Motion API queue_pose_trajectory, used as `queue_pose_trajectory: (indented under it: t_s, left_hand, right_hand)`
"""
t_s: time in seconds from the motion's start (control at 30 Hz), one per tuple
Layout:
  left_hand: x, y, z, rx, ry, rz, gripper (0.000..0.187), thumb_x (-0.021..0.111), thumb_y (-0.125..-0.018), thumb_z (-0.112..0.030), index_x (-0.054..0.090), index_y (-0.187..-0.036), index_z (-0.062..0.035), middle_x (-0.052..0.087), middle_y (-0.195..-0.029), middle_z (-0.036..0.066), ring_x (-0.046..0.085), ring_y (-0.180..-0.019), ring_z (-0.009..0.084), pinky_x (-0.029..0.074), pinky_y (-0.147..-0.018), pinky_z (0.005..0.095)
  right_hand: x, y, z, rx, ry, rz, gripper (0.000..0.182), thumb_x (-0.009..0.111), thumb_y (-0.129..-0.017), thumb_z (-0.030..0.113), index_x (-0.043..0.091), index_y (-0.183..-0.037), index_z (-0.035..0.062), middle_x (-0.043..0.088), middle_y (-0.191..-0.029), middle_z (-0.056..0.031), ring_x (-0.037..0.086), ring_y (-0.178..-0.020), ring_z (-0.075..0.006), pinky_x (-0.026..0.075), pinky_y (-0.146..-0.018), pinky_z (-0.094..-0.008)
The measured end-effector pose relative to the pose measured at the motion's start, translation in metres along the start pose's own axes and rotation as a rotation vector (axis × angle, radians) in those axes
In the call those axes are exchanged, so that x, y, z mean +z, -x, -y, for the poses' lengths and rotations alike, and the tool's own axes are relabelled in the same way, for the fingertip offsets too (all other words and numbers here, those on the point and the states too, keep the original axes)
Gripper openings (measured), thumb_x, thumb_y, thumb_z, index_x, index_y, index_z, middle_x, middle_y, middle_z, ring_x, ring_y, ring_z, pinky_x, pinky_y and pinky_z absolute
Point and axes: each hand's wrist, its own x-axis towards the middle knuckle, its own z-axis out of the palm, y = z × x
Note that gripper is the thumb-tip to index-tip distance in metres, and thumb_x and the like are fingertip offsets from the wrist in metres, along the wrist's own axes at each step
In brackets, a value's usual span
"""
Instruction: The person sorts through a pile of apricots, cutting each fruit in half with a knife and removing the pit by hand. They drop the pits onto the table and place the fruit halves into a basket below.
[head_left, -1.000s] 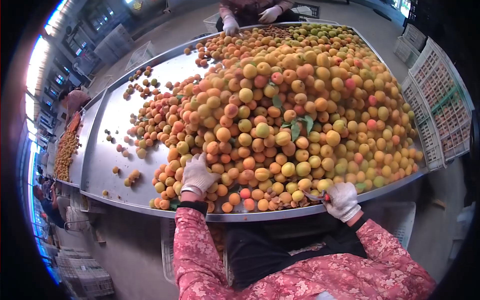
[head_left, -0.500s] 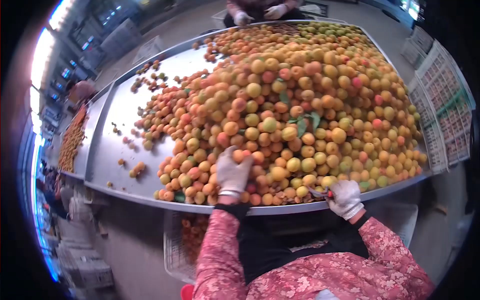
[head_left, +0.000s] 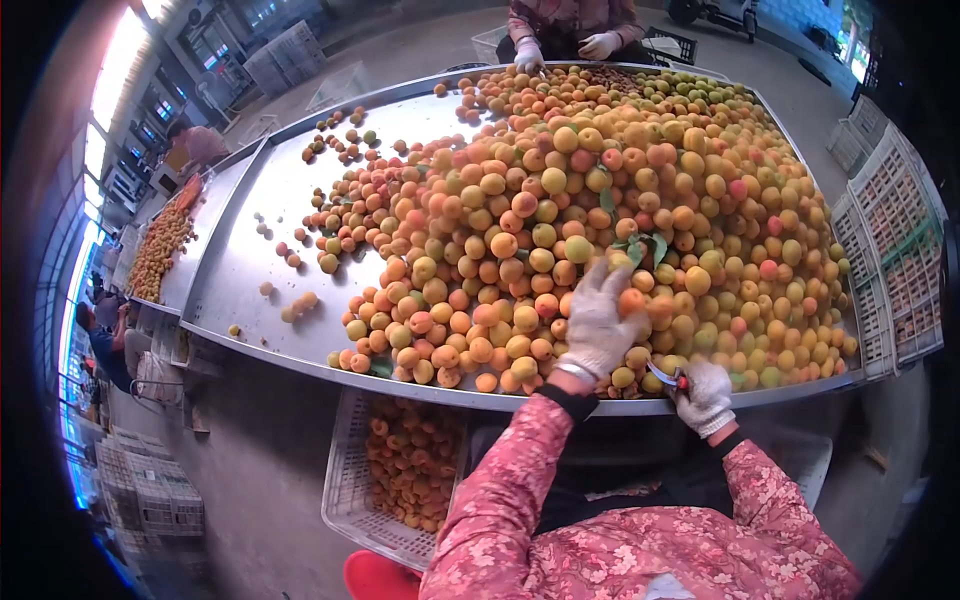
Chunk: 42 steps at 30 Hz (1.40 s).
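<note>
Fruit (head_left: pixel 485 315), round and orange-yellow, is heaped on a silvery metal table (head_left: pixel 230 280). Over it the white-gloved left hand (head_left: pixel 598 322) is half spread, any hold unclear; in the curled white-gloved right hand (head_left: pixel 707 399) a red-handled curved knife (head_left: pixel 682 382) is held.

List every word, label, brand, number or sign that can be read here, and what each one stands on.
None: no text can be read.
Fruit, metal table and small blade in the right hand: no lettering visible.
Stacked crates at right: no legible marking.
Background at far left, and scooter at the top: too small or blurred to tell.
</note>
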Motion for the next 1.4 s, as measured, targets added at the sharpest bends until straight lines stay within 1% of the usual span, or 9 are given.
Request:
queue_pose_trajectory:
  t_s: [0.2,0.33,0.4,0.53,0.87,1.07,1.13,1.3,1.4]
  left_hand:
    - [-0.14,0.027,0.089,-0.049,-0.413,-0.21,0.053,0.082,-0.072,-0.019,0.064,-0.12,-0.0031,0.058,-0.13,0.02,0.054,-0.124,0.0368,0.044,-0.105,0.0434]
    - [-0.228,0.075,0.158,-0.502,-0.768,-0.27,0.067,0.078,-0.077,-0.041,0.058,-0.13,-0.0039,0.06,-0.127,0.021,0.054,-0.122,0.0365,0.045,-0.101,0.047]
    - [-0.249,0.08,0.149,-0.759,-0.458,-0.182,0.074,0.079,-0.076,-0.042,0.055,-0.135,-0.0054,0.058,-0.129,0.022,0.055,-0.119,0.0387,0.046,-0.1,0.0467]
    - [-0.237,0.079,0.134,-0.681,-0.648,0.05,0.079,0.08,-0.074,-0.044,0.053,-0.139,-0.008,0.055,-0.132,0.024,0.055,-0.116,0.0407,0.047,-0.099,0.0467]
    - [-0.207,0.075,0.133,-0.723,-0.527,-0.167,0.07,0.079,-0.076,-0.043,0.059,-0.133,-0.0068,0.055,-0.127,0.025,0.057,-0.115,0.0427,0.049,-0.098,0.0459]
    - [-0.243,0.074,0.133,-0.754,-0.385,0.133,0.083,0.075,-0.079,-0.048,0.046,-0.144,-0.0064,0.064,-0.118,0.029,0.062,-0.11,0.0439,0.05,-0.096,0.0465]
    - [-0.232,0.076,0.141,-0.722,-0.396,0.09,0.084,0.073,-0.08,-0.052,0.046,-0.144,-0.0062,0.063,-0.121,0.029,0.061,-0.113,0.0443,0.049,-0.096,0.0468]
    - [-0.193,0.084,0.137,-0.529,-0.606,-0.146,0.056,0.069,-0.085,-0.049,0.06,-0.121,-0.0063,0.066,-0.098,0.025,0.064,-0.091,0.0451,0.052,-0.075,0.0539]
    - [-0.197,0.074,0.134,-0.615,-0.483,-0.099,0.048,0.066,-0.088,-0.042,0.06,-0.126,-0.0125,0.065,-0.098,0.026,0.064,-0.09,0.044,0.051,-0.082,0.0522]
  right_hand:
    - [0.005,0.001,-0.002,0.026,-0.025,-0.014,0.026,0.079,-0.064,0.02,0.057,-0.073,0.0099,0.055,-0.065,-0.0123,0.058,-0.064,-0.0369,0.044,-0.057,-0.0487]
    - [0.012,0.007,-0.007,0.03,0.033,0.011,0.027,0.079,-0.064,0.021,0.057,-0.073,0.0102,0.056,-0.069,-0.0112,0.058,-0.067,-0.0359,0.043,-0.059,-0.0473]
    - [0.012,0.008,-0.007,0.044,0.039,0.019,0.027,0.079,-0.064,0.021,0.056,-0.074,0.0103,0.056,-0.07,-0.0107,0.058,-0.068,-0.0356,0.043,-0.06,-0.0471]
    - [0.003,0.003,0.0,0.039,0.049,0.048,0.027,0.079,-0.063,0.021,0.056,-0.075,0.0106,0.056,-0.07,-0.0108,0.058,-0.067,-0.0354,0.043,-0.06,-0.0476]
    - [-0.007,-0.003,0.005,0.036,0.05,0.046,0.023,0.077,-0.068,0.018,0.057,-0.076,0.0084,0.058,-0.069,-0.0126,0.06,-0.067,-0.0373,0.045,-0.059,-0.0471]
    - [-0.052,-0.08,0.084,0.359,-0.6,0.124,0.025,0.072,-0.088,0.025,0.061,-0.089,0.003,0.06,-0.073,-0.0133,0.06,-0.066,-0.0268,0.05,-0.064,-0.0381]
    - [-0.044,-0.129,0.121,0.248,-0.626,0.347,0.02,0.07,-0.088,0.021,0.064,-0.096,0.0036,0.061,-0.073,-0.0083,0.06,-0.07,-0.0149,0.05,-0.066,-0.0335]
    - [0.059,-0.233,0.208,-0.352,-0.501,0.462,0.03,0.063,-0.089,0.035,0.063,-0.091,0.0049,0.066,-0.086,-0.021,0.065,-0.082,-0.0415,0.051,-0.071,-0.0481]
    - [0.119,-0.281,0.25,-0.42,-0.256,0.582,0.039,0.061,-0.083,0.045,0.068,-0.099,0.0102,0.071,-0.093,-0.0198,0.068,-0.09,-0.0391,0.054,-0.078,-0.0488]
